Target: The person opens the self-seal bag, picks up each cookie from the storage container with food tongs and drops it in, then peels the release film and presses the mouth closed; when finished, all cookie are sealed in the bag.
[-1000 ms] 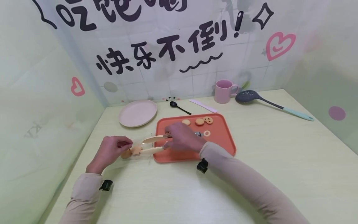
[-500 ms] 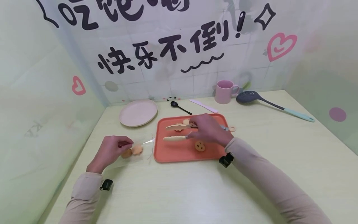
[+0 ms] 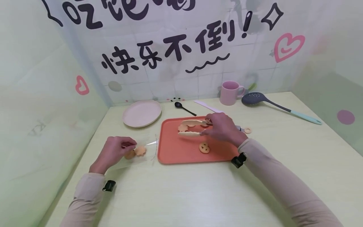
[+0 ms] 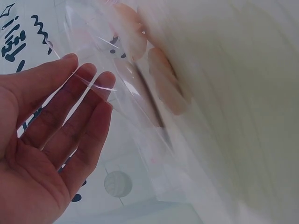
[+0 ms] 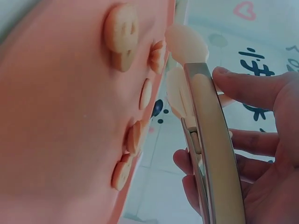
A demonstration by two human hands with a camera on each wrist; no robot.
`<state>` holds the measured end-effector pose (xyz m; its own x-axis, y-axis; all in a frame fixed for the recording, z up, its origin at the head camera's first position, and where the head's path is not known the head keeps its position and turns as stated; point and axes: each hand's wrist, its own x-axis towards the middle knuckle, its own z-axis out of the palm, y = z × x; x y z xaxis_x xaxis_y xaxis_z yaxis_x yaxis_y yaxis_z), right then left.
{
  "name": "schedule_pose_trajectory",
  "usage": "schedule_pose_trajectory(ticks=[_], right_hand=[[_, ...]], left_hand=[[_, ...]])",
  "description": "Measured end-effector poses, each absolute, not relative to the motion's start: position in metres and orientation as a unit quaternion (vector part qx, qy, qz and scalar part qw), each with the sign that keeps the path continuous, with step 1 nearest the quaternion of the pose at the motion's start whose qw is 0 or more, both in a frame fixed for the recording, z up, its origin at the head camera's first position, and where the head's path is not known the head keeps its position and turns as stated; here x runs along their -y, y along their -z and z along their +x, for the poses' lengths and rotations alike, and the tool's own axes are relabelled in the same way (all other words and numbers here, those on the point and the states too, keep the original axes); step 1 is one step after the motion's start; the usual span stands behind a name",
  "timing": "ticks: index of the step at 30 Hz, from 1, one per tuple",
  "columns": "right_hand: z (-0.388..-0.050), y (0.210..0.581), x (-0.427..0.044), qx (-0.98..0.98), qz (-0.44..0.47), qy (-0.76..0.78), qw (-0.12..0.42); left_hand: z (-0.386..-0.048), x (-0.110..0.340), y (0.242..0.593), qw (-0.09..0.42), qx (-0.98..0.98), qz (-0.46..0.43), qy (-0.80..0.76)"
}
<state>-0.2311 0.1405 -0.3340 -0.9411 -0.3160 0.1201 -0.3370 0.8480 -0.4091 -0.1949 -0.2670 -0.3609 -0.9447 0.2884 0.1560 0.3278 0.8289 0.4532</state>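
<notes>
My left hand [image 3: 114, 153] pinches the edge of a clear plastic bag [image 4: 145, 140] left of the tray. Two cookies [image 3: 140, 151], one flower-shaped, show through its film. In the right hand [image 3: 225, 127] I hold metal tongs [image 5: 210, 121] with pale tips, parted and with nothing seen between them. They hover over the orange-red tray [image 3: 173, 151], close to a flower-shaped cookie [image 3: 182, 128]. Nearer the front lie overlapping cookies with holes [image 3: 204, 147]. In the right wrist view more round cookies [image 5: 145, 93] line the tray's far side; the head view partly hides them behind hand and tongs.
A pink plate [image 3: 141, 114] stands behind the bag. Beyond the tray lie a black spoon [image 3: 184, 108] and a lilac knife [image 3: 208, 106]. A pink mug [image 3: 229, 93] and a slotted spoon [image 3: 266, 100] with a blue handle end are at the back right.
My right hand has carried the tongs rightward, away from the bag and back over the tray, uncovering the cookies near its front. The left hand keeps its place on the bag.
</notes>
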Motion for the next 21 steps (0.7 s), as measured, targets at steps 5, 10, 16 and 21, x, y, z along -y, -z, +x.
schedule_pose_trajectory(ticks=[5,10,16,21], right_hand=[[-0.2325,0.339,-0.1441,0.963,0.165,-0.21,0.026],[-0.234,0.3413,-0.1424,0.966,0.165,-0.198,0.019],[-0.234,0.3438,-0.1385,0.97,0.16,-0.182,0.018],[-0.2355,0.3451,-0.1379,0.969,0.159,-0.185,0.023]], left_hand=[[-0.194,0.2664,0.3606,0.041,0.954,-0.164,0.248],[-0.1938,0.2651,0.3574,0.035,0.954,-0.163,0.248],[-0.1939,0.2649,0.3589,0.035,0.954,-0.162,0.248],[-0.1946,0.266,0.3606,0.041,0.954,-0.163,0.248]])
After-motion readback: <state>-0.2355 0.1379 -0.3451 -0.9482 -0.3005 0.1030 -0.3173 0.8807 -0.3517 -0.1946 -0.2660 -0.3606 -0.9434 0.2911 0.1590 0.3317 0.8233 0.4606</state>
